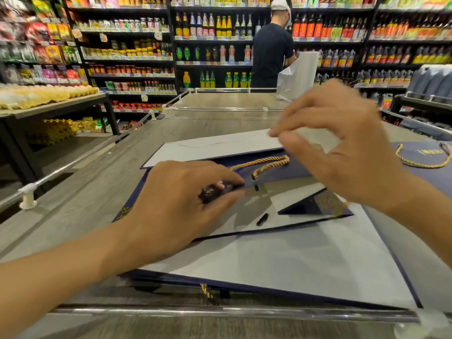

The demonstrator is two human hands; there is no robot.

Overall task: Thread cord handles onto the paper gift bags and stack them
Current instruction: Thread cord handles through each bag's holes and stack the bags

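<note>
A flat navy paper gift bag (281, 172) with a white inside lies open-mouthed on the wooden table (102, 182), on top of a larger flattened bag (293, 265). A gold twisted cord handle (266, 165) loops across its navy flap. My left hand (181, 209) presses on the bag and pinches the dark knotted cord end at a hole in the flap. My right hand (342, 148), blurred, hovers over the bag's far side and pinches the white upper edge (220, 145). A finished navy bag with a gold handle (423, 155) lies at the right.
A clear rail (220, 311) runs along the table's near edge and another along the left side. A person in a dark shirt (271, 52) stands beyond the table holding a white bag. Shelves of bottles fill the background; egg trays (46, 94) sit left.
</note>
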